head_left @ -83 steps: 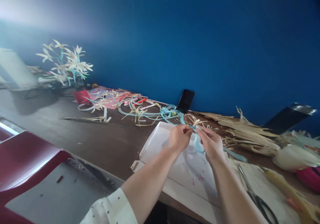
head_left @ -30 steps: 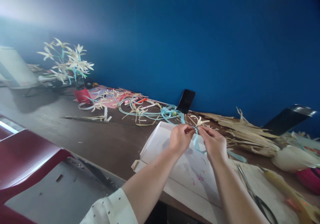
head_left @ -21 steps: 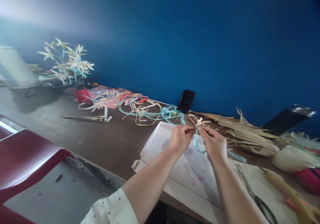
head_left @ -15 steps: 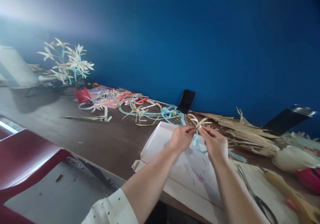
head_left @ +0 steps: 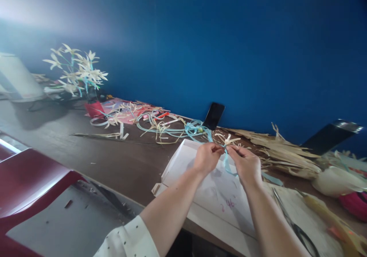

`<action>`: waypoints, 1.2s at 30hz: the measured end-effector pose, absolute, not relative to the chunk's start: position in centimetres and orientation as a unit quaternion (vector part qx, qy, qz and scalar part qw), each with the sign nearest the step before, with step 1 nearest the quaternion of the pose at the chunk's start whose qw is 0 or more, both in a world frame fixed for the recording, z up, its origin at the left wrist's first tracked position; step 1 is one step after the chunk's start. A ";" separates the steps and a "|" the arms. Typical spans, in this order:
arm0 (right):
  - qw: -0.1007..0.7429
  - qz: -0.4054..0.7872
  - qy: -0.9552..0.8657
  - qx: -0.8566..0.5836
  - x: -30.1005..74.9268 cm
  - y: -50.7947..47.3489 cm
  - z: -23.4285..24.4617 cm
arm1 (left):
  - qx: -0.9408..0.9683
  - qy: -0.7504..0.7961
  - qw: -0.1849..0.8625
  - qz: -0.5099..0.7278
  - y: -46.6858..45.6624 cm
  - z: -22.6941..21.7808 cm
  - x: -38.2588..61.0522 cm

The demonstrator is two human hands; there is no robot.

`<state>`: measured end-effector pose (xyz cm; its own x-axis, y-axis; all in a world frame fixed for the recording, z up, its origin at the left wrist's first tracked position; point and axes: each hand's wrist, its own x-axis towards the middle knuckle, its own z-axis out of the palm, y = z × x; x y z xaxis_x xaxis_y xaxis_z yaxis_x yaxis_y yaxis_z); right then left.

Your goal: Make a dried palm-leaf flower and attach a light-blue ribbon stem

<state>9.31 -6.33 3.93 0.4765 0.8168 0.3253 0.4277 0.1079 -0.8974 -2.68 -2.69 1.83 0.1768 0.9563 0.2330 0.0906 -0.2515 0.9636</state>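
Over a white cardboard box lid (head_left: 213,190), both hands meet fingertip to fingertip at the base of a pale straw-like flower (head_left: 228,139). My left hand (head_left: 208,157) is closed in a pinch at the flower's base. My right hand (head_left: 246,165) pinches there from the other side, on a light blue ribbon (head_left: 226,164) whose tail hangs down between the hands. The fingers hide the exact spot where ribbon and flower join. Behind them lies a loose roll of the same blue ribbon (head_left: 195,127).
A dark phone (head_left: 214,115) leans against the blue wall. Dried husks (head_left: 281,153) and a dark tumbler (head_left: 332,136) lie to the right, scissors (head_left: 298,230) nearer. Coiled tubing (head_left: 146,128) and a red pot (head_left: 94,109) of pale flowers stand left; a red chair (head_left: 31,180) is front left.
The flower has turned and sunk slightly between the fingertips, so its petals point differently. Both hands stay in nearly the same place.
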 end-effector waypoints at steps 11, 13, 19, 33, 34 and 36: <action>0.543 0.135 -0.501 -0.660 9.2 -6.4 4.2 | 0.613 0.411 0.453 0.500 -2.6 1.5 -2.6; 0.546 0.136 -0.499 -0.659 9.2 -6.4 4.1 | 0.616 0.411 0.449 0.499 -2.7 1.6 -2.7; 0.547 0.144 -0.499 -0.657 9.1 -6.5 4.0 | 0.621 0.438 0.432 0.486 -2.9 2.1 -2.8; 0.544 0.160 -0.503 -0.652 8.5 -6.7 3.7 | 0.609 0.471 0.405 0.493 -3.4 2.7 -2.9; 0.546 0.167 -0.500 -0.651 8.5 -6.8 3.6 | 0.609 0.472 0.400 0.497 -3.4 2.7 -2.9; 0.543 0.175 -0.498 -0.653 8.5 -6.8 3.5 | 0.615 0.473 0.380 0.504 -3.4 2.6 -2.9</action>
